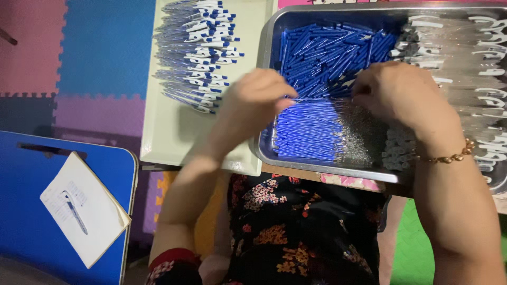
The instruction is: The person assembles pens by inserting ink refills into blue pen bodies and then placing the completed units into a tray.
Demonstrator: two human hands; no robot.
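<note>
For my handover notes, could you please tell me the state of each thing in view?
Metal tray: full of sorted pen parts.
Pale tray: partly filled with assembled pens.
Notepad: pen lying on it.
Left hand: fingers curled, over the metal tray's edge.
Right hand: fingers bent into the parts.

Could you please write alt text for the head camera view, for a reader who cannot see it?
Two bare hands, left hand and right hand, reach into a metal tray of blue pen parts and springs. A pale tray holds assembled pens.

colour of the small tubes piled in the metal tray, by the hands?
Blue: the small tubes fill the metal tray. Only the head view shows them.
</note>
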